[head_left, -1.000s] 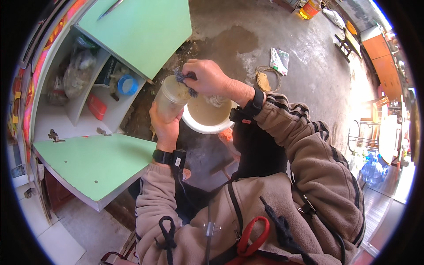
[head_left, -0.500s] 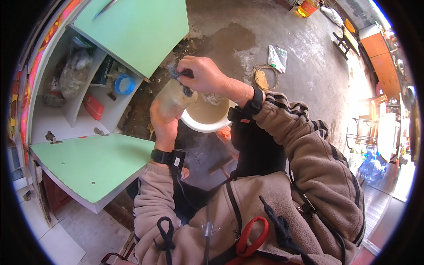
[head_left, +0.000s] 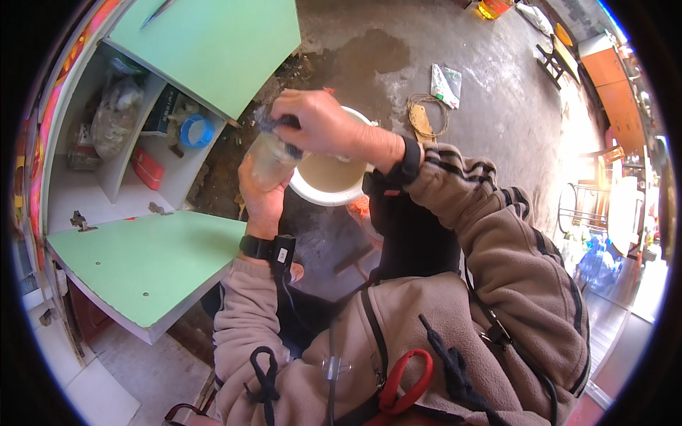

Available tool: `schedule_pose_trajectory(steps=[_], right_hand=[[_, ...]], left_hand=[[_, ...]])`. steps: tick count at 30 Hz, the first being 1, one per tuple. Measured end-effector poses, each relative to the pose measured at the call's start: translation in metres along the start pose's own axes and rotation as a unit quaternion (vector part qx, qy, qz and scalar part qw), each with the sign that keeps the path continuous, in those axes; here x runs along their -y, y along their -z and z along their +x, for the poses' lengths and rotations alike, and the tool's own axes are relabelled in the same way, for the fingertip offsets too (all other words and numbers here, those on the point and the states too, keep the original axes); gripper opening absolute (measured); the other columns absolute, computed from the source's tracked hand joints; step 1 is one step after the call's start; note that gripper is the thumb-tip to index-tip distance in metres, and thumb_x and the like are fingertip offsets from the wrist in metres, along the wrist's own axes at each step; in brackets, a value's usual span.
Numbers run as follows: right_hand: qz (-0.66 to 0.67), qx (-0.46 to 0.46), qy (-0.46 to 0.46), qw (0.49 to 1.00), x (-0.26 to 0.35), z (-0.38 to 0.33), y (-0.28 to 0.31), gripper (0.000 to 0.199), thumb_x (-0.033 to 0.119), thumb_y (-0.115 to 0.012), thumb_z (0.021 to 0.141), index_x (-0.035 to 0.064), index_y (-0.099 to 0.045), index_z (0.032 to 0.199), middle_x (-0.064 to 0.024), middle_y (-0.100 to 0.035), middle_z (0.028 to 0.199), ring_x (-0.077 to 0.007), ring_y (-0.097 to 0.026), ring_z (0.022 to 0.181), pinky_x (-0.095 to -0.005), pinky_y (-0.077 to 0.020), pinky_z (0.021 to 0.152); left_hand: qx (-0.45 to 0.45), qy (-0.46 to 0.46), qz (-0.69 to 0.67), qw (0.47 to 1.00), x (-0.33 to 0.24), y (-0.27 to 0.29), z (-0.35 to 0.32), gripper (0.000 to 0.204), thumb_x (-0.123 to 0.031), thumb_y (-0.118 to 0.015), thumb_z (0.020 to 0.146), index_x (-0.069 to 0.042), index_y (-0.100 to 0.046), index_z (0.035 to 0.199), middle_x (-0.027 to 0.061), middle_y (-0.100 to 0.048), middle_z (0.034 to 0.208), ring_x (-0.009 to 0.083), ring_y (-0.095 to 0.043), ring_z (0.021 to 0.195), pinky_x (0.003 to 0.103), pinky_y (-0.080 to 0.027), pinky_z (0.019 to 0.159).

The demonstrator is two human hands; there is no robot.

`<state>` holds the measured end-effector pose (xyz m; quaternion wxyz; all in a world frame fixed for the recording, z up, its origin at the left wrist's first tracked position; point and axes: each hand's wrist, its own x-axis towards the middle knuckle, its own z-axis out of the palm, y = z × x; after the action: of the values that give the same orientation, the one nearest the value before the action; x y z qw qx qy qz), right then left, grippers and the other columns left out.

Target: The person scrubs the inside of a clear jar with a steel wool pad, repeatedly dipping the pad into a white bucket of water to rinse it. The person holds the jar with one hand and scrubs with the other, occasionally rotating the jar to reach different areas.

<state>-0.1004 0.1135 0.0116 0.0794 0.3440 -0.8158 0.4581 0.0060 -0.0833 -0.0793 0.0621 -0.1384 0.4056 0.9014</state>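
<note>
My left hand (head_left: 257, 199) is closed round a cloudy, see-through jar (head_left: 268, 165), held tilted above the floor. Over the jar's upper end, my right hand (head_left: 318, 124) grips a dark blue-grey scrubbing cloth (head_left: 267, 119) and presses it on the rim. Part of the cloth hangs down the jar's side; its exact make is too small to tell. Just right of the jar stands a white basin (head_left: 327, 203) of murky water, partly hidden by my right hand and wrist.
On the left is a cabinet with its green door (head_left: 145, 266) hanging open. A blue cup (head_left: 196, 132), a red box (head_left: 148, 169) and plastic bags lie inside. Beyond the basin, a coil of wire (head_left: 428, 117) and a packet (head_left: 446, 85) lie on the concrete floor.
Both hands have shifted slightly left with the jar. The right hand has moved over the jar's rim with the cloth, and more of the basin's far rim shows.
</note>
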Motion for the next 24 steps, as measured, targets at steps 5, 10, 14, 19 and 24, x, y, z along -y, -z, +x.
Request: schedule_pose_trajectory(steps=[5, 10, 14, 19, 24], right_hand=[[-0.040, -0.008, -0.016, 0.999, -0.010, 0.002, 0.002, 0.015, 0.014, -0.076, 0.084, 0.0049, -0.073, 0.096, -0.0121, -0.073, 0.095, -0.0385, -0.074, 0.089, -0.0482, -0.0604, 0.076], [0.016, -0.004, 0.004, 1.000, -0.009, -0.004, -0.001, 0.016, 0.016, -0.078, 0.085, 0.0053, -0.074, 0.096, -0.0117, -0.074, 0.097, -0.0377, -0.074, 0.089, -0.0473, -0.0607, 0.076], [-0.001, 0.003, -0.013, 1.000, -0.002, -0.003, 0.000, 0.016, 0.017, -0.079, 0.086, 0.0061, -0.075, 0.098, -0.0120, -0.074, 0.097, -0.0380, -0.074, 0.088, -0.0479, -0.0609, 0.075], [0.027, 0.028, 0.016, 0.999, 0.008, -0.012, -0.001, 0.014, 0.013, -0.078, 0.086, 0.0069, -0.075, 0.097, -0.0114, -0.071, 0.094, -0.0387, -0.074, 0.087, -0.0482, -0.0603, 0.074], [-0.013, 0.042, -0.007, 0.999, 0.001, -0.009, -0.001, 0.014, 0.013, -0.078, 0.086, 0.0077, -0.074, 0.098, -0.0109, -0.072, 0.094, -0.0380, -0.074, 0.087, -0.0479, -0.0598, 0.074]], left_hand=[[-0.038, 0.026, -0.046, 0.998, -0.001, -0.002, 0.001, 0.050, -0.047, -0.053, 0.113, -0.016, -0.059, 0.153, 0.0063, -0.065, 0.145, 0.0274, -0.066, 0.132, 0.048, -0.063, 0.096], [-0.082, 0.011, -0.074, 0.994, -0.004, -0.006, 0.001, 0.048, -0.049, -0.053, 0.113, -0.017, -0.061, 0.149, 0.0052, -0.064, 0.145, 0.0275, -0.066, 0.130, 0.048, -0.063, 0.097], [-0.085, 0.007, -0.079, 0.993, -0.004, -0.004, 0.004, 0.059, -0.059, -0.054, 0.110, -0.015, -0.064, 0.148, 0.0059, -0.068, 0.145, 0.0283, -0.067, 0.131, 0.050, -0.062, 0.099], [-0.102, -0.034, -0.043, 0.993, -0.006, -0.001, 0.009, 0.058, -0.058, -0.057, 0.109, -0.015, -0.064, 0.148, 0.0054, -0.067, 0.145, 0.0281, -0.067, 0.132, 0.050, -0.061, 0.099], [-0.105, -0.040, -0.051, 0.992, -0.007, -0.005, 0.003, 0.042, -0.045, -0.056, 0.112, -0.015, -0.062, 0.142, 0.0053, -0.063, 0.139, 0.0275, -0.065, 0.128, 0.048, -0.061, 0.098]])
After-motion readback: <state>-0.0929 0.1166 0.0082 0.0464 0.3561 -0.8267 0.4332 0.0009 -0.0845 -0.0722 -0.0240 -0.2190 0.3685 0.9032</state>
